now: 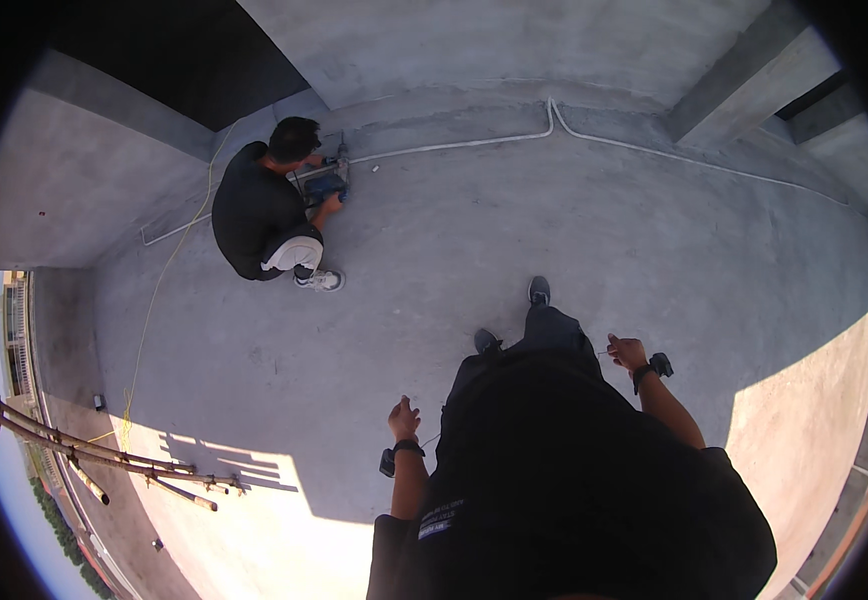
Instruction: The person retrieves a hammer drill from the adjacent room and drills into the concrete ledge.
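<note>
My left hand [404, 418] hangs beside my left hip with its fingers curled in; whatever they hold, if anything, is too small to make out. On the other side, my right hand [627, 352] is out beside my right thigh, its fingers pressed together. A thin line shows at its fingertips, but I cannot tell what it is. Each wrist carries a strap with a small black device, the left device [387, 462] and the right device [662, 364]. Neither hand touches the floor [434, 260] or the tools.
Ahead on the left a co-worker [259, 205] squats, holding a blue power drill [326, 187] by the wall. White conduit [454, 143] follows the wall's foot. A yellow cable [159, 290] crosses the floor at left. Bamboo poles [104, 450] jut in at the lower left.
</note>
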`<state>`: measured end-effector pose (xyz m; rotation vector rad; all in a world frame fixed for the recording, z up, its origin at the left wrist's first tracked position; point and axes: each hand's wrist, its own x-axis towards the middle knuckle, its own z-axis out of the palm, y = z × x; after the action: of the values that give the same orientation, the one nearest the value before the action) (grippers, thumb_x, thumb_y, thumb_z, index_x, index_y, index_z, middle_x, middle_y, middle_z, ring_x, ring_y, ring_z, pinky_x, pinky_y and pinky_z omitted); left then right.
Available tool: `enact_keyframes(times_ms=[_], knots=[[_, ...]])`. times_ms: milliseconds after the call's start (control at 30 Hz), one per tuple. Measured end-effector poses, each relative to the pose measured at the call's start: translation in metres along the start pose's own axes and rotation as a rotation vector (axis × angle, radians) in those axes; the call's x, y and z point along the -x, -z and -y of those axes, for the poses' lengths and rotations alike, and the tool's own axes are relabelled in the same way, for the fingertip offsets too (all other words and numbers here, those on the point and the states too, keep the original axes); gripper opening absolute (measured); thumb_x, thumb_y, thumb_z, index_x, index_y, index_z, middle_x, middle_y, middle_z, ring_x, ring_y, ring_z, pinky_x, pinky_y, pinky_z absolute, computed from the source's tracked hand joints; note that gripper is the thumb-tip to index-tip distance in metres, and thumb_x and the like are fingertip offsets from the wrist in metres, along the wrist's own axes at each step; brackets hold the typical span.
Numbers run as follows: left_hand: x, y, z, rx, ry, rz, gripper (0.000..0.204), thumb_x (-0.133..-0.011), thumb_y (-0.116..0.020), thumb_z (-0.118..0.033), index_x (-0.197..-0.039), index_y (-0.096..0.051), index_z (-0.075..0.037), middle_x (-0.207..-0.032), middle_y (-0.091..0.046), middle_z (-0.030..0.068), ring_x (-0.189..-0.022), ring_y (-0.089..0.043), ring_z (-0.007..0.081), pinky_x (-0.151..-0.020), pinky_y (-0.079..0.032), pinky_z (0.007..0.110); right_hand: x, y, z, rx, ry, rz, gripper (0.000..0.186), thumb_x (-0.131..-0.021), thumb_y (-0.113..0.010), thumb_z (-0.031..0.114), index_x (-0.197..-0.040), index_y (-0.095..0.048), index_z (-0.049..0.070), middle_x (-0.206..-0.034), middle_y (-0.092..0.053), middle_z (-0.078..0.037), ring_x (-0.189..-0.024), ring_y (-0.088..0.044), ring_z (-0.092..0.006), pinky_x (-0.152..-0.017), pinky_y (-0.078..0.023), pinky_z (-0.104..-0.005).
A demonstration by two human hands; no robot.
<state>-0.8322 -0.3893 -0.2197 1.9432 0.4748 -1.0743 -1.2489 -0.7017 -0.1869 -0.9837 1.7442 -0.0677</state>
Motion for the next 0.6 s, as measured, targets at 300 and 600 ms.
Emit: enact_keyframes(times_ms=[300, 600], knots=[[-0.0003, -0.0038, -0.002, -0.018, -0.007, 0.001, 0.046, -0.079, -0.054, -0.037, -0.108, -0.048, -0.002, -0.091, -0.055, 0.006, -0.076, -0.056, 0.018, -0.058, -0.043, 0.028, 0.0005, 0.0014, -0.0047, -0.067, -0.027, 0.009, 0.033, -0.074, -0.06, 0.035, -0.074, -0.057, 0.002, -0.071, -0.058, -0.006, -0.062, -0.055, -0.0128, -0.053, -0.044, -0.0245], [0.0012, -0.0049, 0.0011, -0.023, 0.006, 0.01, 0.045, -0.079, -0.053, -0.037, -0.108, -0.049, -0.003, -0.091, -0.055, 0.0053, -0.078, -0.056, 0.0172, -0.059, -0.043, 0.029, -0.0032, 0.0022, -0.0112, -0.056, -0.032, -0.003, 0.029, -0.073, -0.06, 0.029, -0.077, -0.055, 0.001, -0.075, -0.059, -0.006, -0.066, -0.057, -0.0149, -0.055, -0.044, -0.0269]])
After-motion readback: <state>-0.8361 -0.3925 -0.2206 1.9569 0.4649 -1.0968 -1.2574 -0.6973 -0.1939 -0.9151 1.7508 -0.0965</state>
